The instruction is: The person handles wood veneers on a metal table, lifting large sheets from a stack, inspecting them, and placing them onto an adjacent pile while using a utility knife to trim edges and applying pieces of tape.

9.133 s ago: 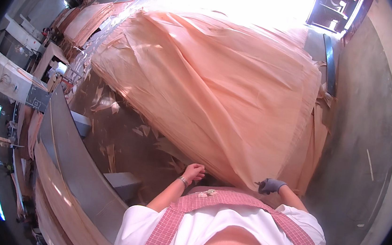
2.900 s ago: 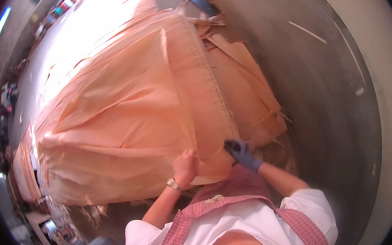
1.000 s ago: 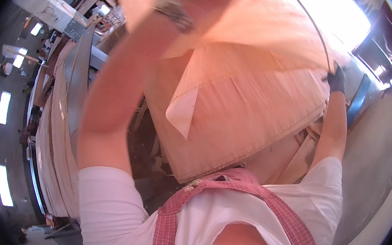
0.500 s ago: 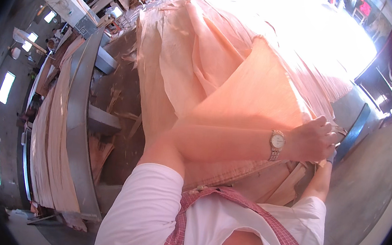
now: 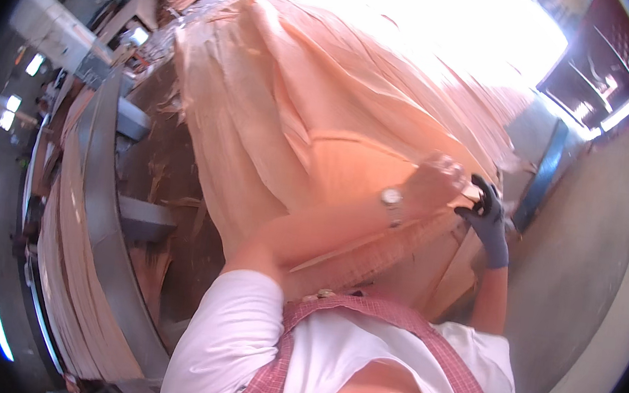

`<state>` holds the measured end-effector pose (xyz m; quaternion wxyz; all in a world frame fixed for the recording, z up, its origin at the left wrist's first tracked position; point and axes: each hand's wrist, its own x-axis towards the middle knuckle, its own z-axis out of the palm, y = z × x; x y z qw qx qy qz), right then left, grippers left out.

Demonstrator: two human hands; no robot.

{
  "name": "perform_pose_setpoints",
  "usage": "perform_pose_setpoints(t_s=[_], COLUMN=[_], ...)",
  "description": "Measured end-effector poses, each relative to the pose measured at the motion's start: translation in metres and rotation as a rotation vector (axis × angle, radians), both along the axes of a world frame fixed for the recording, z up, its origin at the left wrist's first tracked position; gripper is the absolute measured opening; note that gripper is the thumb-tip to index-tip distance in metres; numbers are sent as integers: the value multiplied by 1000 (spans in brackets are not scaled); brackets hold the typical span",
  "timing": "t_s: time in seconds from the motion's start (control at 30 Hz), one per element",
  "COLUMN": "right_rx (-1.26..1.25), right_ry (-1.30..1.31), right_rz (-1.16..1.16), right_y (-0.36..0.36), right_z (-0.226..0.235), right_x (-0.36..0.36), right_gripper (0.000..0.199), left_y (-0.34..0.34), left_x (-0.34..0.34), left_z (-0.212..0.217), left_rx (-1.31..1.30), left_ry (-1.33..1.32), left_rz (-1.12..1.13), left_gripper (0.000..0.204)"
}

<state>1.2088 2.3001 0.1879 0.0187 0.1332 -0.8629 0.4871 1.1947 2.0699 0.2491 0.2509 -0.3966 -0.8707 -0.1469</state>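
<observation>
Two hands are working at one edge of a very large stack of thin orange-pink wood veneer sheets point(image 5: 322, 114), which is filling most of my view and running away toward a washed-out bright patch at the top. Left of it, a long grey metal rail point(image 5: 98, 206) is curving down the frame, with more veneer stacked on edge point(image 5: 58, 263) beside it and splintered scraps lying on the brown floor between. On the right, bare grey concrete floor point(image 5: 590, 246) is stretching off past a blue frame.

I am reaching my bare left hand point(image 5: 433, 185), watch on the wrist, across my body; it is closing on the near right edge of the top sheet. My gloved right hand point(image 5: 488, 217) is gripping the same edge just beside it, fingers curled over.

I am judging that the sheet could split along the grain if both hands are pulling from one corner, since it looks thin and brittle. A loose fold might also snag on the sheets below.

Compared with half a second ago, my left arm is sitting lower and the raised fold of veneer is lying flatter on the stack.
</observation>
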Motion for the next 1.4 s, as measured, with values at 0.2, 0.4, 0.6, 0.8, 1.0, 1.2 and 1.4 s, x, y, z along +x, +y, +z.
perform_pose_setpoints(t_s=[0.2, 0.4, 0.6, 0.8, 1.0, 1.2, 1.4], right_rx=[207, 355, 364, 68, 106, 30, 121], right_ry=[79, 193, 356, 239, 489, 465, 472], right_rz=[-109, -529, -620, -338, 6, 72, 102], right_y=[-15, 11, 35, -44, -170, -198, -183], right_z=[-17, -111, -143, -105, -40, -10, -38], right_x=[22, 19, -51, -79, -37, -30, -50], right_gripper=[75, 75, 50, 17, 19, 25, 19], left_y=[-98, -146, -185, -225, -122, -136, -121], left_x=[78, 141, 193, 196, 81, 8, 3], left_z=[4, -5, -4, -14, -25, -66, -47], left_rx=[86, 78, 96, -215, -71, -90, 95], left_ry=[-162, -257, -323, -194, -281, 18, 131], left_rz=[265, 352, 532, 1198, 664, 594, 559], left_gripper=[10, 20, 24, 46, 77, 18, 15])
